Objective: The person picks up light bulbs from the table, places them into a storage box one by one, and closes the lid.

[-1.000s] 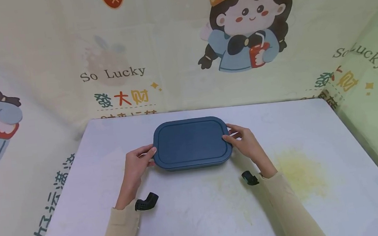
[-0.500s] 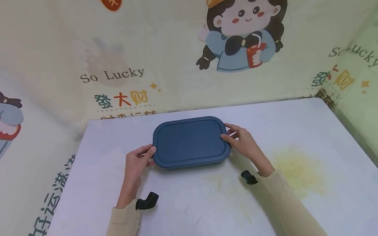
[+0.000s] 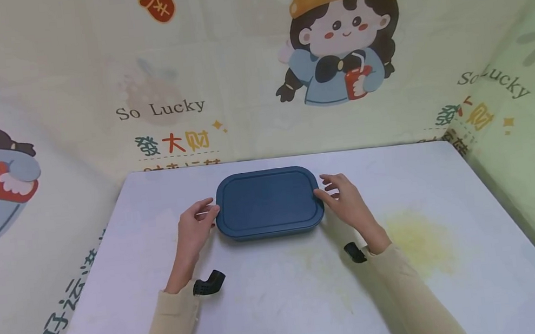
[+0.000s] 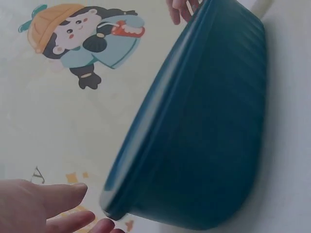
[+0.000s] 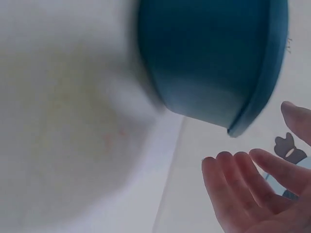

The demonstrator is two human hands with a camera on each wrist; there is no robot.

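A dark blue rectangular storage box [image 3: 268,202] with rounded corners and a flat lid rests on the white table. At its left end is my left hand [image 3: 193,229], fingers spread, and the left wrist view shows a gap between its fingertips and the lid's rim. My right hand [image 3: 347,202] is beside the right end with its fingers loosely extended. In the right wrist view those fingers [image 5: 243,184] stand clear of the box's wall [image 5: 204,53]. The side wall [image 4: 204,126] looks deep and tapered in the left wrist view. What is inside the box is hidden by the lid.
The white table [image 3: 281,296] bears a faint yellow stain [image 3: 417,243] at the right. Behind it hangs a printed cloth [image 3: 238,72] with cartoon figures and lettering. Black wrist devices [image 3: 209,283] show at both beige sleeves.
Both hands have let go of the box's ends and their fingers have loosened away from it. The box stays in about the same spot; the head view has shifted slightly.
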